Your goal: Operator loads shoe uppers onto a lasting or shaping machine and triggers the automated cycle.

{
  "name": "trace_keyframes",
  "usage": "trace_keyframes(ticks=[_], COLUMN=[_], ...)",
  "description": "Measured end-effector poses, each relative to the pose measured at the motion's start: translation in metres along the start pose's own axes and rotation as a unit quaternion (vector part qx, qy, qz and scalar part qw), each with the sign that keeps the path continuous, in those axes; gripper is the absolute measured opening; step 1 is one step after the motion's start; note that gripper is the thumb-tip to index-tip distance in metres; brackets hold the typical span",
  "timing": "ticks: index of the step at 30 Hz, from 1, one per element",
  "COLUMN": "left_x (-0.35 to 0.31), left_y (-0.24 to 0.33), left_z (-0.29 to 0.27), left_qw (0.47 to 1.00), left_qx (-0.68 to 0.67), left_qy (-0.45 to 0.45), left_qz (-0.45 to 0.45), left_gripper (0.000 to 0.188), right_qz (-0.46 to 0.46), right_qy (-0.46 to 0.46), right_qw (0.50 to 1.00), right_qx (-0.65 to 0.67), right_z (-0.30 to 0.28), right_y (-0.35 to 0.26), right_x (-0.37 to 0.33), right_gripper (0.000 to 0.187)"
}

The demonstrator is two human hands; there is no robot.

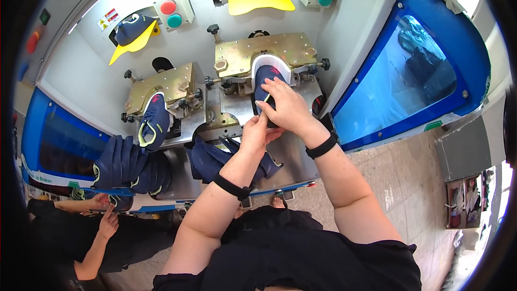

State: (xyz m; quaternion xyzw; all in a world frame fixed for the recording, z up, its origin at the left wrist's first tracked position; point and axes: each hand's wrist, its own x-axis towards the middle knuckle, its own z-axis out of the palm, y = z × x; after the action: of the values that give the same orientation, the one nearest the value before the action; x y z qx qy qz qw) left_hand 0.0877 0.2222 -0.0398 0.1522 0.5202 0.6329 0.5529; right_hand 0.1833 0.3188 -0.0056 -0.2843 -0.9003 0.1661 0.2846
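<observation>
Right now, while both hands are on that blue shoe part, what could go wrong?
The right hand has its fingertips near the white curved clamp, so they might get pinched if it moved.

The navy shoe upper could end up crooked if the left hand pulled its near end sideways.

The loose navy uppers lie beneath the left forearm, so a bump might push some off.

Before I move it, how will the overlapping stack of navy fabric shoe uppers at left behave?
The stack may slide apart if pushed: no strap shows around it. Its uppers probably flex, given their thin curved edges.
</observation>
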Motion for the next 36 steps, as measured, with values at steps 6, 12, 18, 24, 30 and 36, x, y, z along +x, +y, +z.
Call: trace_keyframes(ticks=[6,12,18,24,30,36], left_x=[-0.005,-0.007,-0.024,-0.068,-0.087,-0.085], left_y=[0.000,0.001,0.009,-0.012,-0.035,-0.029], left_z=[-0.002,-0.003,-0.039,-0.098,-0.116,-0.128], left_qw=[0.999,0.998,0.999,0.926,0.706,0.772], left_qx=[0.034,0.060,0.012,0.331,0.604,0.528], left_qy=[-0.013,-0.026,-0.019,-0.050,-0.069,-0.113], left_qz=[-0.019,-0.024,-0.043,0.173,0.364,0.335], left_gripper=[0.053,0.057,0.054,0.025,0.017,0.016], right_qz=[0.000,0.004,-0.097,0.056,0.202,0.018], right_qy=[0.008,0.007,0.177,0.007,-0.080,-0.023], right_qw=[1.000,1.000,0.977,0.997,0.960,0.999], right_qx=[-0.001,-0.009,-0.069,0.043,0.176,-0.025], right_z=[0.000,0.002,-0.009,0.051,0.087,-0.017], right_y=[-0.001,0.000,-0.034,-0.020,-0.005,-0.077], right_x=[-0.001,-0.003,-0.038,-0.172,-0.194,-0.170], right_gripper=[0.052,0.052,0.049,0.040,0.042,0.038])
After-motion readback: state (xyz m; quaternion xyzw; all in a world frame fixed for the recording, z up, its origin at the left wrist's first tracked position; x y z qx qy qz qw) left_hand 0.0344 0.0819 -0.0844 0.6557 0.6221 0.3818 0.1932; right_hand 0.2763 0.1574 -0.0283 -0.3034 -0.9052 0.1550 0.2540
